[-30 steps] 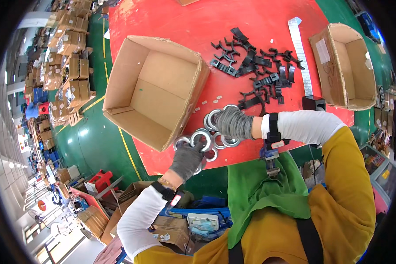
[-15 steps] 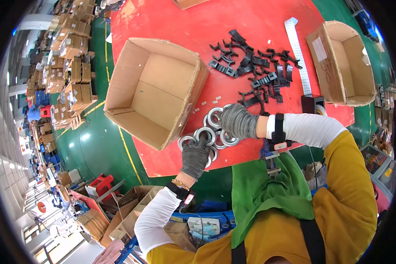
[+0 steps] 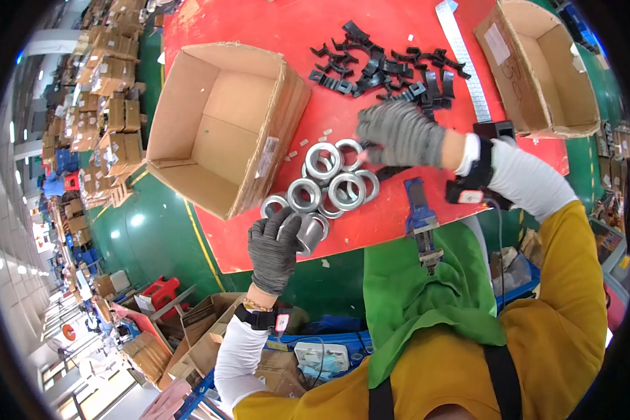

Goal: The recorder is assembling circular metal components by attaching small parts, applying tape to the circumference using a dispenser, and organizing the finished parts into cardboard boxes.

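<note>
Grey-gloved, the left hand [image 3: 273, 255] has its fingers curled round a tilted steel ring [image 3: 310, 236] near the red table's [image 3: 378, 220] close edge; more rings [image 3: 332, 191] lie between the hands. Half-curled, the right hand [image 3: 402, 134] sits just beyond them, contents unclear.

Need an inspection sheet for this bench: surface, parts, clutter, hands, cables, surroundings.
Surface: red table, blue clamp at near edge.
Parts: silver rings clustered toward that edge; black curved clips piled beyond.
Clutter: white scraps, long pale strip; open cartons left and right.
Hands: left hand holds a tilted ring; right hand over table, grasp unclear.
Cables: thin cable below right wrist.
Surroundings: green floor, yellow line, stacked cartons at left.
</note>
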{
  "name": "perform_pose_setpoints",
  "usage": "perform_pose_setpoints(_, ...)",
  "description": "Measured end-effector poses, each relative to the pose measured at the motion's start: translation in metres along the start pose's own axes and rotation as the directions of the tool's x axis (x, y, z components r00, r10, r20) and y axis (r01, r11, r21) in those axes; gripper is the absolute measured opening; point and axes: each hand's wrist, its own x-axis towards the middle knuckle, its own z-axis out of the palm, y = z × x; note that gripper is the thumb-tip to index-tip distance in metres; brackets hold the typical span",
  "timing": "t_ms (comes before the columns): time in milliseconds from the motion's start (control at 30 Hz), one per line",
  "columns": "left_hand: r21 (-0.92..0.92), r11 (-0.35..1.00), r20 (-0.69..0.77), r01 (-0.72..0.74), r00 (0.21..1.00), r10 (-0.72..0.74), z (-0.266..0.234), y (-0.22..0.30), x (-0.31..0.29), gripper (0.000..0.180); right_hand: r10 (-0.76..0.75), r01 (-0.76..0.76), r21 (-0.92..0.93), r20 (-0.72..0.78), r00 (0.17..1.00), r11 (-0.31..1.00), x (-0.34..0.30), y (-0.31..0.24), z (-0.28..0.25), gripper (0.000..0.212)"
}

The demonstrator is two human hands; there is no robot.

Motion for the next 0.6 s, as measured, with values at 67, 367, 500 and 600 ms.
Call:
perform_pose_setpoints(67, -0.079, 0.994, -0.058, 0.071, 0.995, -0.076, -0.003, 0.007, -0.004, 0.048, 0.023, -0.024, -0.012, -0.075, 0.997, 1.000, -0.016, 0.001, -0.016, 0.032)
perform_pose_setpoints(367, -0.871, 0.345, 0.109, 0.350, 0.822, -0.559, -0.006, 0.060, -0.022, 0.027, -0.167, 0.086, -0.224, -0.372, 0.913, 0.971, -0.141, -0.037, -0.082, 0.030)
perform_pose_setpoints(500, -0.789, 0.395, 0.309, 0.471, 0.859, -0.408, -0.012, 0.085, -0.029, 0.023, -0.126, 0.104, -0.092, -0.283, 0.951, 0.990, -0.175, -0.084, -0.057, 0.040)
perform_pose_setpoints(600, -0.808, 0.499, 0.221, 0.314, 0.946, -0.237, -0.013, 0.099, -0.053, 0.022, -0.193, 0.174, -0.084, -0.344, 0.919, 0.981, -0.164, -0.135, -0.032, 0.059)
